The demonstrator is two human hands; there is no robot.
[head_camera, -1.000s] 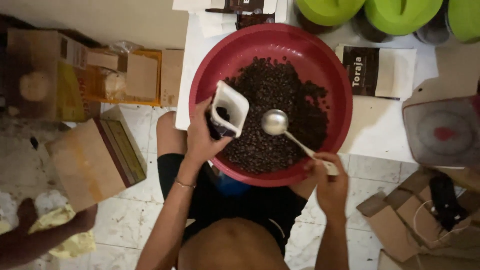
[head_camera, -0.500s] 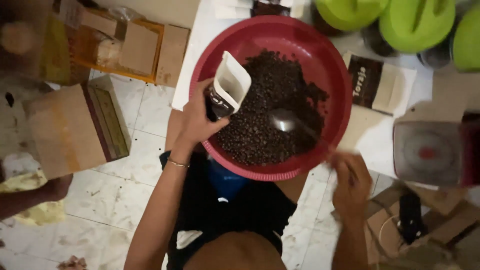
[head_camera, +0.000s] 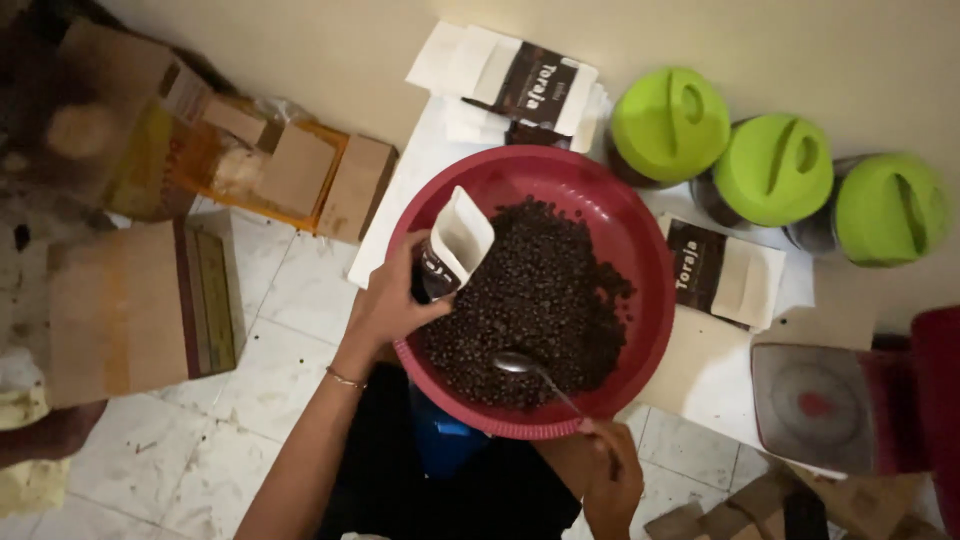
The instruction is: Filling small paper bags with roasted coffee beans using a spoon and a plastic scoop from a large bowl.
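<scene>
A red basin [head_camera: 640,250] sits in front of the person, and everything else can be placed from it. Inside the basin lies a heap of dark coffee beans [head_camera: 545,300], filling most of its floor.

The left hand [head_camera: 392,305] reaches over the basin's near-left rim and is closed around a small open pouch [head_camera: 455,245] — white inside, dark on its lower part — held tilted above the left edge of the beans. A thin bracelet [head_camera: 346,378] shows on that wrist.

The right hand [head_camera: 612,478] is just outside the basin's near rim, fingers closed on the handle of a metal spoon [head_camera: 520,363]. The spoon's bowl rests on the beans at the near side of the heap, its handle running back over the rim to the hand.

Beyond the basin's far rim lie flat pouches [head_camera: 520,80] in a loose stack, white with a dark label. Another flat pouch [head_camera: 725,275] lies just right of the basin on white paper. To the far right of the basin stand three jars with green lids [head_camera: 775,170] in a row. Near-right of the basin is a small kitchen scale [head_camera: 815,405] with a grey plate. Left of the basin, on the tiled floor [head_camera: 180,440], sit cardboard boxes [head_camera: 130,310] — some open, some shut.
</scene>
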